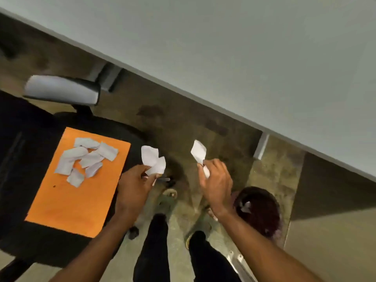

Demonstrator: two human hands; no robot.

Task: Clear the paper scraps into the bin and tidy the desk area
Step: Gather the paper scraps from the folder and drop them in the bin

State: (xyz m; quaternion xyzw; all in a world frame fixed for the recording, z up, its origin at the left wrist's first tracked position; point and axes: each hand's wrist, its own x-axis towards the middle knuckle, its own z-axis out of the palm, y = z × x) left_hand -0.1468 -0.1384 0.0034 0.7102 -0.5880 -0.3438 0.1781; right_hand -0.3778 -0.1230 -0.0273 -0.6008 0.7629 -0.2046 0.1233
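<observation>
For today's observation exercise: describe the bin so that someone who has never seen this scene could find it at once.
Start at the pale desk crossing the top right. Below its edge, on the floor beside the right hand, stands the bin. It is round, dark red, with a white scrap inside, unlike the flat orange sheet on the chair.

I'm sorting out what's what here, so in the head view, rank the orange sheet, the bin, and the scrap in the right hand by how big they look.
1. Orange sheet, clearly largest.
2. Bin, though it sits lower on the floor, so it may look smaller than it is.
3. Scrap pinched in the right hand, smallest.
</observation>
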